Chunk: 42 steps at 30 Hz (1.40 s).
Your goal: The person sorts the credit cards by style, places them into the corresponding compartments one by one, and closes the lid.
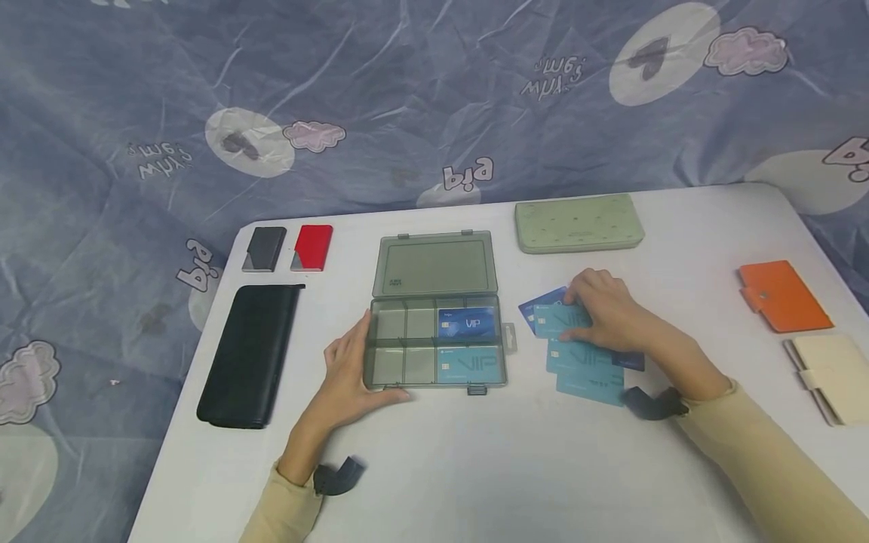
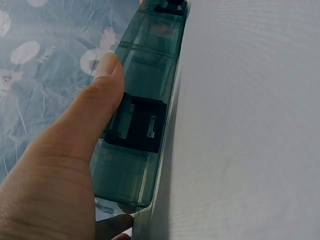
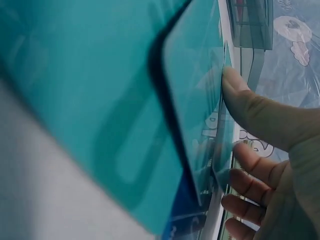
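A grey-green clear plastic divided box (image 1: 388, 366) lies with its lid (image 1: 434, 264) folded back. My left hand (image 1: 348, 377) holds its near left corner, fingers along the left side and thumb (image 2: 102, 87) over the front wall by a latch (image 2: 137, 122). A dark blue VIP card (image 1: 467, 323) lies in its rear right compartment, a teal VIP card (image 1: 468, 365) in the front right one. Right of the box, my right hand (image 1: 607, 309) pinches a teal card (image 1: 551, 318) by its long edges. Other teal cards (image 1: 587, 385) and dark blue cards (image 1: 529, 311) overlap around and beneath it.
A green case (image 1: 578, 224) stands behind the loose cards. At left lie a black wallet (image 1: 253, 354), a dark card holder (image 1: 265, 249) and a red one (image 1: 314, 247). An orange card holder (image 1: 787, 296) and a cream one (image 1: 833, 377) are at the right edge.
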{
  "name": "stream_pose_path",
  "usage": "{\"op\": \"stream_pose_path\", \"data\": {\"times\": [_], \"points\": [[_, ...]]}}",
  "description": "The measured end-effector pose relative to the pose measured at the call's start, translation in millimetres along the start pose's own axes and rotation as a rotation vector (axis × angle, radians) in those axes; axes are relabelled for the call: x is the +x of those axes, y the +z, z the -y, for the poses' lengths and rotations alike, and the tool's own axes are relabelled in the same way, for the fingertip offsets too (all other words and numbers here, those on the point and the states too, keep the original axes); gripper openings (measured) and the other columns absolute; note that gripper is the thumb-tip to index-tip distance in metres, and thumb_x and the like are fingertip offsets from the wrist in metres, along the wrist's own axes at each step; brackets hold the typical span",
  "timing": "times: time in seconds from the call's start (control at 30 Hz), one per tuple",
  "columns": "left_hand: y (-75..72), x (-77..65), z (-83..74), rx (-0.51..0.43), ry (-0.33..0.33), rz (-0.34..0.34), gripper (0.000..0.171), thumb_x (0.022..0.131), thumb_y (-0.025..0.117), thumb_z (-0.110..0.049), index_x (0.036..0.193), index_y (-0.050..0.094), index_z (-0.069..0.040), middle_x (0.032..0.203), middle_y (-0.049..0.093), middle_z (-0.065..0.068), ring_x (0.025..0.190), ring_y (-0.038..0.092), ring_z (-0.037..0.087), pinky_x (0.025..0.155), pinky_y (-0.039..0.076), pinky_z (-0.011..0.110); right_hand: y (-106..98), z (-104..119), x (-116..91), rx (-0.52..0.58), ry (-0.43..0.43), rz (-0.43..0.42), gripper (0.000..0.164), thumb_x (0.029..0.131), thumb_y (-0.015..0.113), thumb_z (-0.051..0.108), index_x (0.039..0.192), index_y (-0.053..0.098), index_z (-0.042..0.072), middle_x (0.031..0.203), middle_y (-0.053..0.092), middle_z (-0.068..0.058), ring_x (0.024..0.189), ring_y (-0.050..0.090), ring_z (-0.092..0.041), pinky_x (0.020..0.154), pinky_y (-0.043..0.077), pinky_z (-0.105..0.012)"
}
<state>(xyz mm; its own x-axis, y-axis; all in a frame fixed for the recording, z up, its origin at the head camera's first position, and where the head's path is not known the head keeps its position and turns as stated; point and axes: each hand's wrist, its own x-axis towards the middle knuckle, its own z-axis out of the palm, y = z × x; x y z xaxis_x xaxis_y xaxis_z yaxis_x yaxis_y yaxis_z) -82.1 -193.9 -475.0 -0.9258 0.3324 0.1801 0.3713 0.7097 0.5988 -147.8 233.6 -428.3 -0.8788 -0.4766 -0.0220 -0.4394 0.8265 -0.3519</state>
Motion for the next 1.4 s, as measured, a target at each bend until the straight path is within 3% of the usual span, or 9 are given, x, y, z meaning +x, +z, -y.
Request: {"op": "stream_pose_path", "data": {"times": [0.3, 0.47, 1.17, 1.4], "points": [[-0.1, 0.0, -1.0, -0.005, 0.000, -0.001, 0.129, 0.056, 0.078, -0.063, 0.150, 0.006, -0.014, 0.153, 0.020, 0.006, 0.134, 0.024, 0.027, 0.097, 0.014, 0.049, 1.8, -2.5, -2.7, 0.029, 0.022, 0.012, 0.060, 0.064, 0.083, 0.042, 0.105, 0.053, 0.010, 0.097, 0.056, -0.003, 0.088, 0.042, -0.020, 0.078, 0.026, -0.037], [-0.4, 0.4, -0.7, -0.005, 0.000, -0.002, 0.130, 0.055, 0.078, -0.064, 0.150, 0.005, -0.014, 0.154, 0.019, 0.005, 0.134, 0.023, 0.026, 0.097, 0.014, 0.048, 3.2, -6.3, -3.3, 0.052, 0.014, 0.036, 0.061, 0.066, 0.081, 0.045, 0.109, 0.054, 0.011, 0.099, 0.059, -0.003, 0.087, 0.046, -0.018, 0.077, 0.029, -0.036], [0.6, -0.7, -0.5, -0.014, -0.005, -0.007, 0.130, 0.055, 0.078, -0.064, 0.150, 0.006, -0.014, 0.154, 0.020, 0.004, 0.135, 0.023, 0.024, 0.098, 0.013, 0.047, 4.4, -8.7, -4.2, 0.064, -0.033, 0.080, 0.069, 0.067, 0.081, 0.035, 0.122, 0.047, 0.010, 0.112, 0.058, -0.005, 0.092, 0.048, -0.017, 0.079, 0.035, -0.037], [-0.1, -0.2, -1.5, -0.012, -0.004, -0.007, 0.129, 0.055, 0.078, -0.064, 0.150, 0.006, -0.014, 0.153, 0.021, 0.005, 0.135, 0.023, 0.025, 0.098, 0.013, 0.048, 5.1, -10.1, -3.6, 0.153, -0.026, 0.122, 0.074, 0.067, 0.082, 0.026, 0.126, 0.040, 0.011, 0.107, 0.057, -0.004, 0.084, 0.050, -0.015, 0.075, 0.045, -0.033]]}}
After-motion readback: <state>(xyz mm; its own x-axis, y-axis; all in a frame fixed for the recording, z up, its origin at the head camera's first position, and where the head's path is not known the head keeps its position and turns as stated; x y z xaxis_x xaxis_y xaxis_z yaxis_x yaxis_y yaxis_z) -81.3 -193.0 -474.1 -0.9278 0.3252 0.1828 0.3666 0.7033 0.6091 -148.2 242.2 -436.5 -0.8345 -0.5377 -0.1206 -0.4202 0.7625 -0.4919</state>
